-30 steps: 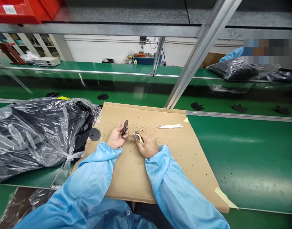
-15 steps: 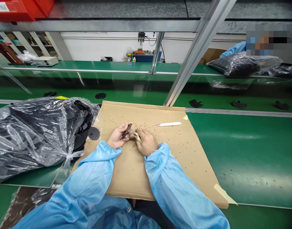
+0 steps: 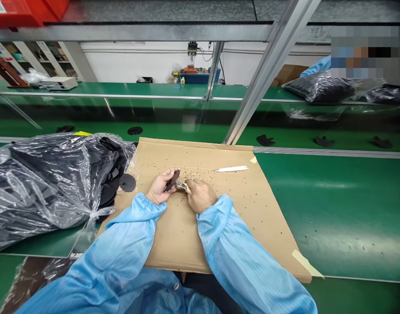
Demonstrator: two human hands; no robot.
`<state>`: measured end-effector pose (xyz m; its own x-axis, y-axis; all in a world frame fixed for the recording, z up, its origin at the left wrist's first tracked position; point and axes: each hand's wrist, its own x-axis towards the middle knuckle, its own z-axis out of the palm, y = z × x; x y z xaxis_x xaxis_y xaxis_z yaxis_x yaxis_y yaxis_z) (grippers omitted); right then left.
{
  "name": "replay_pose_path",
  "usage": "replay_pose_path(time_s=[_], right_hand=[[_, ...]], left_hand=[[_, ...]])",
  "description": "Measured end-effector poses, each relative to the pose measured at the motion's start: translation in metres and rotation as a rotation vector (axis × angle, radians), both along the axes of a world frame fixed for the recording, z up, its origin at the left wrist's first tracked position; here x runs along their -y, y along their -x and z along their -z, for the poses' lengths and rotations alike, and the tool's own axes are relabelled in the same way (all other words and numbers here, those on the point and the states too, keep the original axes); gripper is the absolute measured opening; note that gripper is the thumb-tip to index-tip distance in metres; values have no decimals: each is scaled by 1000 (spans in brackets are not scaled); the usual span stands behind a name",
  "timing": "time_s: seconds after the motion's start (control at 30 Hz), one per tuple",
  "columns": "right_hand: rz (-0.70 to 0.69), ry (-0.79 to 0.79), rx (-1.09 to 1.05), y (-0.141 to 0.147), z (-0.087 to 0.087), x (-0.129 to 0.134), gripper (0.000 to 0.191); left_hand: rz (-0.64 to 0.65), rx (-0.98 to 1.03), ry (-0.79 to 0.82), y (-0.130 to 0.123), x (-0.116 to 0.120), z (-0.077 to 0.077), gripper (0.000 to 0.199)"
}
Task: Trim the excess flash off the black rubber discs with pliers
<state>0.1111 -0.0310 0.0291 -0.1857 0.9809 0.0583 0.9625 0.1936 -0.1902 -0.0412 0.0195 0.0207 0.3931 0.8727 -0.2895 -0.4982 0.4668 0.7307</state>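
Note:
Held on edge in my left hand (image 3: 158,186) is a dark round disc (image 3: 172,180), its face turned toward the right. My right hand (image 3: 201,195) is closed around the handles of small cutting pliers (image 3: 182,186), whose metal jaws reach to the disc's edge. Whether the jaws are touching the disc I cannot tell. Both hands are over a brown cardboard sheet (image 3: 173,244) sprinkled with tiny dark bits. On the sheet, beyond my right hand, lies a white-handled knife (image 3: 231,169). Another dark disc (image 3: 127,182) rests at the sheet's left edge.
A clear plastic bag (image 3: 46,187) full of black discs bulges at the left. Dark parts (image 3: 265,140) lie spaced along the green strip behind the cardboard. A slanted metal post (image 3: 252,100) rises at the back. Past it, a person's blue sleeve (image 3: 317,66) shows near filled bags (image 3: 320,87).
The disc in my left hand has turned a little, showing more of its face. The pliers have tilted slightly in my right hand. The whole view has shifted a little.

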Motion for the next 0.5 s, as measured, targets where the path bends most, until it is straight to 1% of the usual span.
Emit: replay_pose_path(time_s=[0.1,0.17,0.23,0.33,0.4,0.5], right_hand=[[27,15,15,1,2,1,24],[32,9,-15,2,4,1,22],[18,-33,-91,0,8,1,22],[23,-136,-240,-4,15,-2,27],[63,-201,-305,-9,20,-5,32],[127,-254,-312,-15,25,-11,33]], left_hand=[[-13,-11,2,0,0,1,22],[-15,-10,4,0,0,1,22],[-13,4,-1,0,0,1,22],[-24,46,-16,0,-1,2,24],[-76,56,-18,-1,-1,2,25],[-193,52,-19,-4,-3,3,25]])
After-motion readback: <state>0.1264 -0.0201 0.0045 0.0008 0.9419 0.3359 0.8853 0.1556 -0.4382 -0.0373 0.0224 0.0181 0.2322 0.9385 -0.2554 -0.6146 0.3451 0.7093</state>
